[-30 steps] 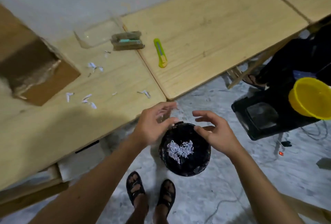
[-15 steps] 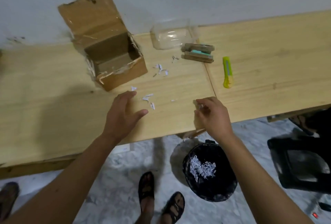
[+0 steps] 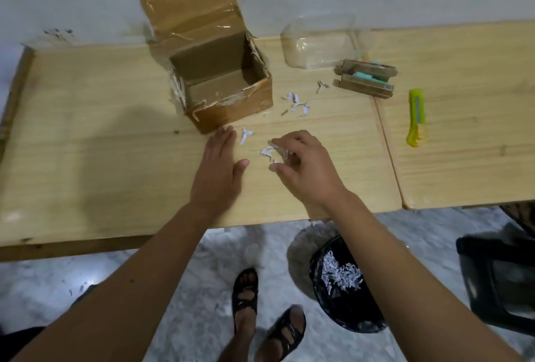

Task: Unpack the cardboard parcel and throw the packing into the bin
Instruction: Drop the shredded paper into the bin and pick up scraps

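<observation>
The brown taped cardboard parcel (image 3: 223, 78) stands open and upright at the back of the pale wooden surface (image 3: 86, 136), flap raised toward the wall; its visible interior appears empty, which suggests unpacking is complete. The contents appear to have been set aside to the right: a clear plastic tub (image 3: 318, 43), a brown and teal flat pack (image 3: 364, 81) and a yellow-green utility knife (image 3: 417, 117).

Remaining packing is loose: white shredded paper scraps (image 3: 296, 102) scattered near the parcel, with a single strip (image 3: 245, 135) between the hands. The round black bin (image 3: 344, 283) sits on the floor just below the surface edge, already holding shredded paper, placed for a short drop.

The left hand (image 3: 217, 170) lies flat, fingers straight, palm down beside the parcel's corner; its grip is released, likely braced to sweep. The right hand (image 3: 307, 165) is curled, its grip pinching gathered scraps, wrist raised off the surface.
</observation>
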